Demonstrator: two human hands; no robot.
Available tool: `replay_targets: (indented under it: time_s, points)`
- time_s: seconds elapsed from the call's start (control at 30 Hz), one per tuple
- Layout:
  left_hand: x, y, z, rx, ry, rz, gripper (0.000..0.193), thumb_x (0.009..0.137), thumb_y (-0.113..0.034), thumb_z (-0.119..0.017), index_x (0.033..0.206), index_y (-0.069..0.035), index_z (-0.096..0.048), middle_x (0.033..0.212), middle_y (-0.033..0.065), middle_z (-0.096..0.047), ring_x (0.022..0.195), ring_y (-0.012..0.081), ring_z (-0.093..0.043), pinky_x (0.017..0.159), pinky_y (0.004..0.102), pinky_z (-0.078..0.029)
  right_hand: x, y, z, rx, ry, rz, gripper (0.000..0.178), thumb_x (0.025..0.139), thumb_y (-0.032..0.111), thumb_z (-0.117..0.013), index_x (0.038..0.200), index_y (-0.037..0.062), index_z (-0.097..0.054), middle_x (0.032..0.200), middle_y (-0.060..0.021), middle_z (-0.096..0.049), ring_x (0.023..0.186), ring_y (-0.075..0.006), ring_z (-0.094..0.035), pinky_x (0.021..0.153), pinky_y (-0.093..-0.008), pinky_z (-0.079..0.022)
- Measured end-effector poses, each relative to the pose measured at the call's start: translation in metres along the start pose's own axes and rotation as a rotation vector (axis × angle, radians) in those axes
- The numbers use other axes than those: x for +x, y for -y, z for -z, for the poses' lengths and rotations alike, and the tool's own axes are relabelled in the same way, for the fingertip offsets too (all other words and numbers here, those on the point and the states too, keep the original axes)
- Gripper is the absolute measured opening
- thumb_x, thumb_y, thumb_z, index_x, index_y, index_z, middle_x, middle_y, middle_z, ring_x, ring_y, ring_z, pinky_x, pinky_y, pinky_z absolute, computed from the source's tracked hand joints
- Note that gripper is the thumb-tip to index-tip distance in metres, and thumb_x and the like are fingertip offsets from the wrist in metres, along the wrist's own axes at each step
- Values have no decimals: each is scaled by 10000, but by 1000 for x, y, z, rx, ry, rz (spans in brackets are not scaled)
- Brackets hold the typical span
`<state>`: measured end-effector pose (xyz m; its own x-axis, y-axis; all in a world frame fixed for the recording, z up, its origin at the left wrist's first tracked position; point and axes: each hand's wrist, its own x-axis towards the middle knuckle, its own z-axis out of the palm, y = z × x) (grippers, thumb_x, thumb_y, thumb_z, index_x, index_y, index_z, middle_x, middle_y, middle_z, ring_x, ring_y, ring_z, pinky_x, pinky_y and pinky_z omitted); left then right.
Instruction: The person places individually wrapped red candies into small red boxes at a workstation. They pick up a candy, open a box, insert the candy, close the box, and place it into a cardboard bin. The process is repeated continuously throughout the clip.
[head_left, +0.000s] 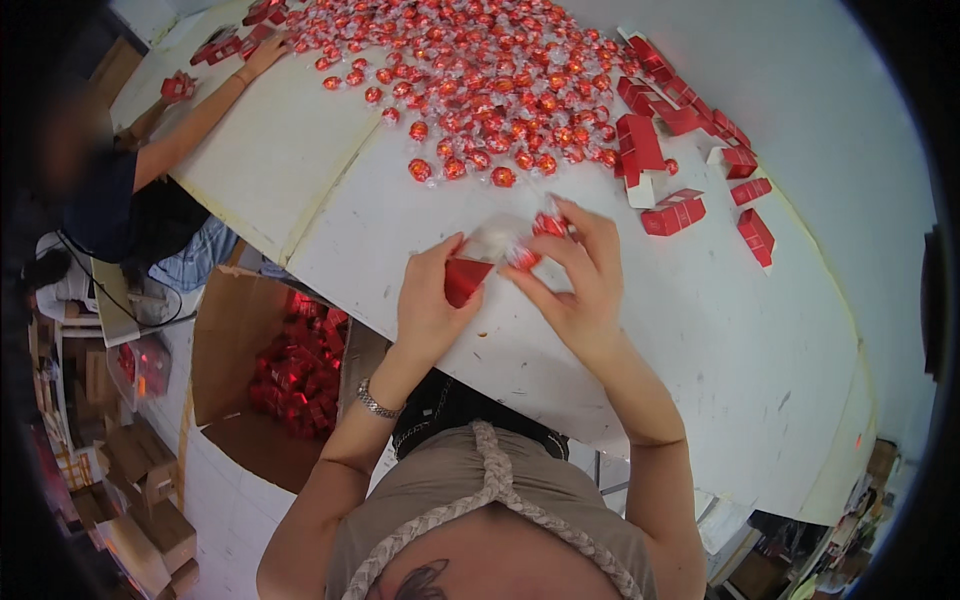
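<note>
Carton [466, 282] clamped between left fingers [438, 254], red-wrapped candies [523, 258] pinched in right fingers [566, 252], just right of carton

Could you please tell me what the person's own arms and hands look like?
Both the left arm and right arm are bare, with no sleeve showing on either. The left hand and right hand are ungloved. A silver-coloured metal link band circles the left wrist, whether watch or bracelet I cannot tell; the right wrist has none.
</note>
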<state>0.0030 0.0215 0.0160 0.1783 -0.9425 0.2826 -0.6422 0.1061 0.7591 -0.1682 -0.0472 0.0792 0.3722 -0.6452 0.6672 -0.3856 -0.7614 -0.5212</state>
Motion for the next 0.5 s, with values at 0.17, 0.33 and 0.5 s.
replay_targets:
  time_s: [0.17,0.33,0.5]
  points:
    - [6,0,-29,-507,31,293,664,703,-160,-791,1263,-12,-466,1098,148,-580,1026,219,-571,834,330,-482,11,-12,-8,-129,225,138,307,697,193,-752,961,62,-666,1125,-121,-528,967,-286,-516,753,-338,-503]
    - [3,-4,-27,-293,380,218,711,760,-188,-758,1264,-26,-284,1019,132,-614,843,206,-635,736,323,-521,13,-17,7,-153,352,236,289,710,64,-730,997,71,-691,1087,-116,-542,933,-279,-537,728,-345,-508]
    - [6,-11,-29,-639,444,273,790,743,-105,-771,1285,-80,-196,986,120,-571,759,166,-602,601,280,-518,6,-27,20,200,335,-47,218,710,25,-722,924,35,-679,1041,-107,-571,850,-264,-570,723,-344,-509]
